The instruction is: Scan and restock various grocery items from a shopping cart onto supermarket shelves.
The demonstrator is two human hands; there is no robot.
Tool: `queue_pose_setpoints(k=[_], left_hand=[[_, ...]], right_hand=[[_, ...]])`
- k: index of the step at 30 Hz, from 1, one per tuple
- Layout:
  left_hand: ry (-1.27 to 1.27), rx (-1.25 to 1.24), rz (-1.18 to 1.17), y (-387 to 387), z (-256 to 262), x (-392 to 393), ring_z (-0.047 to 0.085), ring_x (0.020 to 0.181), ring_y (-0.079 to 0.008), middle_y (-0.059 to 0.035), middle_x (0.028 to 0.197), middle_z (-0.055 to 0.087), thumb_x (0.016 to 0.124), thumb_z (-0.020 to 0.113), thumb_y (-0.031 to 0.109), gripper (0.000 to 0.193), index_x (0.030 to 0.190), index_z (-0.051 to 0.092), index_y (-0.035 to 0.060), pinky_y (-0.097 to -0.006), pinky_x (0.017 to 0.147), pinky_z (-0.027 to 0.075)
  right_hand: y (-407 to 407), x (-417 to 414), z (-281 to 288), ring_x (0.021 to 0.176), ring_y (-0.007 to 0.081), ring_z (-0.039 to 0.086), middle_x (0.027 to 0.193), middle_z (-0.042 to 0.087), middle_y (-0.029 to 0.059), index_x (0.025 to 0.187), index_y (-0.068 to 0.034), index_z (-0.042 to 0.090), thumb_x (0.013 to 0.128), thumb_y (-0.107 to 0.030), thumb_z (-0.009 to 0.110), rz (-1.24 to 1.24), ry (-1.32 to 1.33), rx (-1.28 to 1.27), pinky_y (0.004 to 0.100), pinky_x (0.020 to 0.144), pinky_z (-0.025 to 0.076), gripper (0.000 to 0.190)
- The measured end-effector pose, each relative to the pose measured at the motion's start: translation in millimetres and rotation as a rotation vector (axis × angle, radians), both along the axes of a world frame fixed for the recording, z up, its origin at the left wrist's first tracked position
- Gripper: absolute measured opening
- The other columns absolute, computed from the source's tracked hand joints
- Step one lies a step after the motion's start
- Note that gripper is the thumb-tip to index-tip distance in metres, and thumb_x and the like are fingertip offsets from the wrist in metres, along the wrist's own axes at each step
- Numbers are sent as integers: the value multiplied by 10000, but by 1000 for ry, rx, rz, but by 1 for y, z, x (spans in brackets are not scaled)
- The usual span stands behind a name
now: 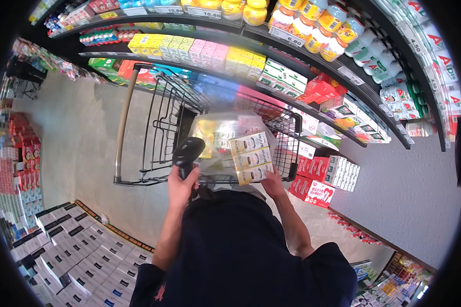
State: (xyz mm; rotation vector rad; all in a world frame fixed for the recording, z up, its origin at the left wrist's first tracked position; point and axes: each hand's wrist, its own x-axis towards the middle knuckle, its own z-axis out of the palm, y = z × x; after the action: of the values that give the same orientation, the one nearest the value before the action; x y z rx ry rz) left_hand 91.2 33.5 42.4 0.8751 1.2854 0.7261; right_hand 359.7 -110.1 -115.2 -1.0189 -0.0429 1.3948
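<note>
My left hand [182, 184] is closed around the handle of a black handheld barcode scanner [188, 151], held upright near the cart's side. In my right hand [273, 183] is a pack of several small yellow-and-white cartons [251, 158], gripped at its lower right corner. The pack lies over a clear plastic bag [215, 165] with yellow and white packages showing through it. Behind and below the bag is a black wire shopping cart [157, 126], its long handle bar [125, 119] at the left. What lies at the bottom of the cart is mostly hidden by the bag.
Shelves [215, 69] of boxed and bottled drinks curve across the top and right, close beyond the cart. Red and white cartons [313, 174] stand right of the cart. Stacked white boxes [96, 264] fill the lower left. At the far upper left a person [25, 71] stands by another cart.
</note>
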Motion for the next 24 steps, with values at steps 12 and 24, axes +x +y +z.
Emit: queue_pose_setpoints(k=[12, 24], left_hand=[[-540, -35, -82, 14, 24, 11, 515, 1193, -243, -127, 1301, 528, 803, 708, 46, 663, 1386, 394, 33, -375, 985, 441], [-275, 3, -77, 1, 17, -5, 618, 1004, -190, -121, 1135, 624, 789, 733, 13, 523, 1265, 520, -23, -335, 875, 516]], right_hand=[[58, 6, 48, 1190, 292, 549, 1350, 495, 160, 1434, 12, 295, 679, -309, 761, 417, 336, 420, 404, 984, 473, 944], [99, -32, 90, 1013, 208, 636, 1146, 630, 133, 1260, 32, 497, 957, -251, 535, 292, 114, -17, 357, 850, 535, 416]])
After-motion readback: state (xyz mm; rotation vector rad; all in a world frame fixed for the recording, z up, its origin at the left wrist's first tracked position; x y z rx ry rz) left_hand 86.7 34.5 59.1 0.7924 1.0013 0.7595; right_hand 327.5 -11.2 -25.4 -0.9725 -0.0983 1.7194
